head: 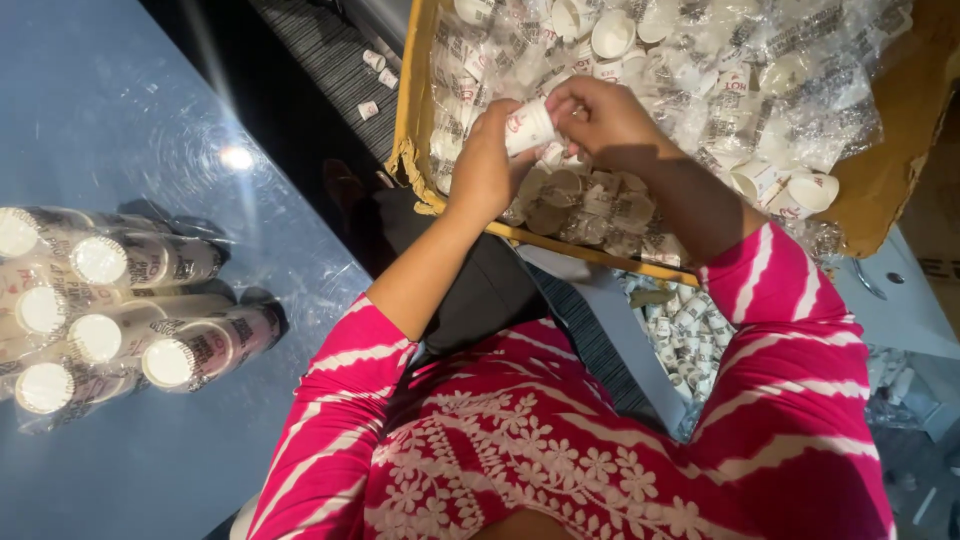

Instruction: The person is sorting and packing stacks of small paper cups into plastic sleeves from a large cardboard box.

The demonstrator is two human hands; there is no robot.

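Note:
My left hand (484, 168) and my right hand (600, 118) meet over an open cardboard box (406, 110). Between them is a small stack of white paper cups (528, 126); the left hand wraps its base and the right hand's fingers grip its upper end. The box is full of loose white paper cups (612, 34) and crinkled clear plastic wrappers (800, 60). Both of my arms wear pink sleeves with white stripes.
On the blue glossy table (120, 110) at the left lie several plastic-wrapped cup stacks (120, 300), rims toward me. More cups (690, 330) lie under the box on the floor, and a few cups (375, 70) sit on the dark carpet beyond.

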